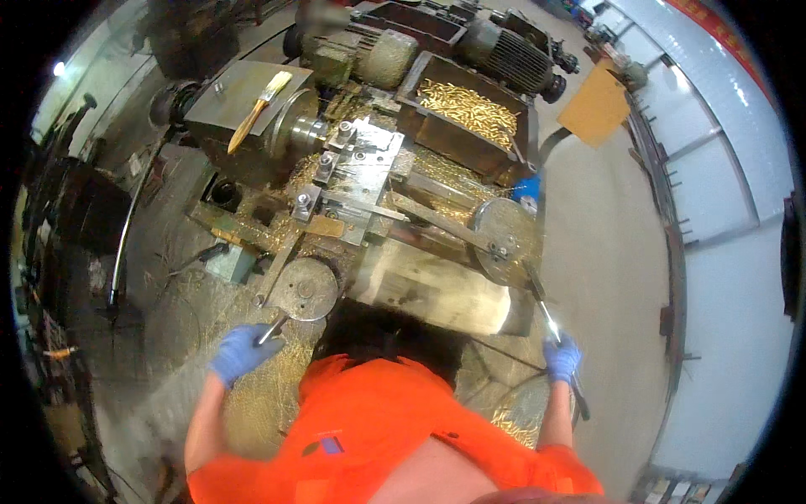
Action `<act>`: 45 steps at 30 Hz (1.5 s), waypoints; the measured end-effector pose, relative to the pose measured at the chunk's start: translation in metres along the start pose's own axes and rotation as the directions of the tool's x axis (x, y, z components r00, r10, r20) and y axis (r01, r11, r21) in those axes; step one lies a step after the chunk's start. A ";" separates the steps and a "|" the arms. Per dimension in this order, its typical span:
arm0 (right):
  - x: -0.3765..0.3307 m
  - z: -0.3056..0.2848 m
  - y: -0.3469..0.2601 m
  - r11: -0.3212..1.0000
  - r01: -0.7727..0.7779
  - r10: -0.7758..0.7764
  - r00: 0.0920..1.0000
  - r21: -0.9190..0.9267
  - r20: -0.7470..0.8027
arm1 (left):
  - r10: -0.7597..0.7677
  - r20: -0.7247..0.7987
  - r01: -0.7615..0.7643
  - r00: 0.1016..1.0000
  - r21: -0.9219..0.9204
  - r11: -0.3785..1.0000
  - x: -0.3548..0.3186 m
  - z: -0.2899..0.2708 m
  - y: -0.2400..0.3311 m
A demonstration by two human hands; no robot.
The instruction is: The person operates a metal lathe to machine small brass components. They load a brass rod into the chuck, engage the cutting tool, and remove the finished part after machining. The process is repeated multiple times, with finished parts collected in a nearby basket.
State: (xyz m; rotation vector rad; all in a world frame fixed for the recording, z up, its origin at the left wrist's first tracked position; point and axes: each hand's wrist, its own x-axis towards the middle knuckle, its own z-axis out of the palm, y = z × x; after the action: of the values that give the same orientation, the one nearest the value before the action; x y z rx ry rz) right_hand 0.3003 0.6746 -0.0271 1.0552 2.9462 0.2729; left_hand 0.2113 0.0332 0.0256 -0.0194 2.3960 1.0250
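The left hand (242, 353), in a blue glove, is wrapped around the short metal handle (273, 330) of a round handwheel (306, 290). The fingers are curled tight over the handle, so most of it is hidden; only a bright stub shows between glove and wheel. The right hand (562, 359), also gloved in blue, is clenched around a long lever (546, 315) that runs up from the grip to a second, larger wheel (504, 239). The lever's lower end pokes out below the fist, dark and hard to make out.

Between the two grips, the person's dark hair and orange top cover the near edge of the machine (437, 290). Up and away from the left grip lies a tool block with bolts (357, 160), strewn with brass shavings. Farther up, a paintbrush (259, 109) rests on a grey housing. Above the right grip, a tray (470, 113) holds small brass parts, too small to tell apart. The far motors are blurred by the lens edge.
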 end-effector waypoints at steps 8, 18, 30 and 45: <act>0.152 -0.011 -0.025 0.979 -0.001 0.015 0.998 -0.202 0.064 | -0.521 -0.523 0.040 0.675 -0.679 0.733 -0.060 0.046 -0.088; 0.285 -0.015 -0.109 0.966 0.192 -0.205 0.977 -0.173 -0.064 | -0.621 -0.689 -0.081 0.374 -0.692 0.718 -0.022 0.044 -0.089; 0.209 0.003 -0.051 0.982 0.104 -0.109 0.994 -0.159 -0.019 | 0.078 -0.864 -0.195 0.498 -0.024 0.981 0.178 -0.113 -0.094; 0.005 -0.013 -0.073 0.995 -0.066 0.057 0.993 0.080 0.107 | -0.160 -0.746 -0.283 0.646 -0.429 0.858 0.215 -0.145 -0.093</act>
State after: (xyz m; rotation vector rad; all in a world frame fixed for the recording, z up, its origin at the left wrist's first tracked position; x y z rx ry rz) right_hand 0.2501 0.6203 -0.0259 1.1345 2.8583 0.0925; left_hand -0.0204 -0.0909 -0.0560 -0.7131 2.7318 1.9955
